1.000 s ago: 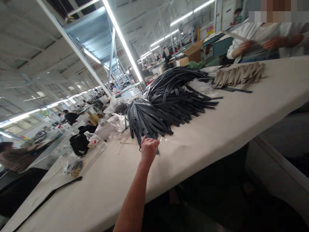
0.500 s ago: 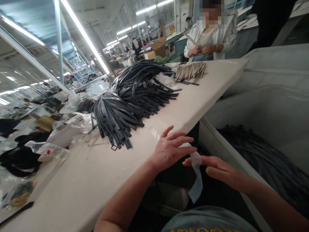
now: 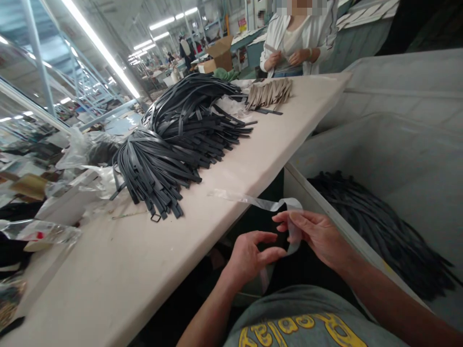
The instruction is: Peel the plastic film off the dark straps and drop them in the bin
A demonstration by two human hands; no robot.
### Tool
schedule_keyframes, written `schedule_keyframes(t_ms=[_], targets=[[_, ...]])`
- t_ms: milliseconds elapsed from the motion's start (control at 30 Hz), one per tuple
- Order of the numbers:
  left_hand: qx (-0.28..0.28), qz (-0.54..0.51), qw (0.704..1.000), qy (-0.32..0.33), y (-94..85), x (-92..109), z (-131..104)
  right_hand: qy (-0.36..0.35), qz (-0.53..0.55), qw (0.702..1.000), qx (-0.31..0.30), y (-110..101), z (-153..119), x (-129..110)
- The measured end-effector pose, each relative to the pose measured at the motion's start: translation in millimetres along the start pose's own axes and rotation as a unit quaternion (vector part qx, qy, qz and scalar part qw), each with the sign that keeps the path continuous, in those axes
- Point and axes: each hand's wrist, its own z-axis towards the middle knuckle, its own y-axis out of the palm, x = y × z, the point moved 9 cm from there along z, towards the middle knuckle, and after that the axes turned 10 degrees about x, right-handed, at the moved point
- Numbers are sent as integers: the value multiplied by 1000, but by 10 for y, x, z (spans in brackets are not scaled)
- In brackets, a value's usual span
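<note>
A translucent strip of tape (image 3: 269, 204) runs from the table edge in a loose curl and hangs down between my hands. My right hand (image 3: 320, 236) pinches it between thumb and fingers, just off the edge. My left hand (image 3: 248, 255) is lower and to the left, thumb and index finger spread apart; its thumb tip is at the strip's lower bend, and I cannot tell whether it touches. On the pale table (image 3: 181, 255), beyond my hands, lies a large heap of dark flat straps (image 3: 155, 168).
A grey bin (image 3: 383, 144) with dark straps (image 3: 383, 231) inside stands to the right. Beige strips (image 3: 269, 94) lie at the table's far end, near a person in a white jacket (image 3: 292, 43). Plastic bags (image 3: 47, 231) and a cardboard box (image 3: 220, 55) are on the left and behind.
My left hand has come down off the tape and opened at its lower bend. My right hand has gone from stretched fingers to a pinch on the strip. The view has shifted.
</note>
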Motion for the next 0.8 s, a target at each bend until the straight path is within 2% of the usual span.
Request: schedule_keyframes(t_ms=[67, 167, 267, 400, 567, 700, 767, 800], targets=[[-31, -9, 999, 0, 172, -23, -63, -15, -18, 1000, -5, 75, 4, 27], [-39, 22, 999, -12, 331, -120, -98, -21, -21, 1000, -7, 105, 25, 70], [-52, 2, 997, -51, 442, -292, -175, 31, 34, 999, 13, 0, 109, 187], [-112, -30, 988, -98, 603, -543, -371, 92, 60, 992, 58, -173, 235, 389], [-155, 4, 976, -156, 676, -992, -532, 115, 14, 992, 57, -127, 204, 606], [-179, 64, 969, -157, 678, -1316, -597, 117, -53, 989, 67, -290, 271, 935], [-174, 55, 971, -154, 632, -1393, -635, 99, -147, 984, 15, -362, 425, 1173], [-165, 31, 972, -164, 592, -1422, -665, 74, -204, 976, -35, -354, 510, 1284]])
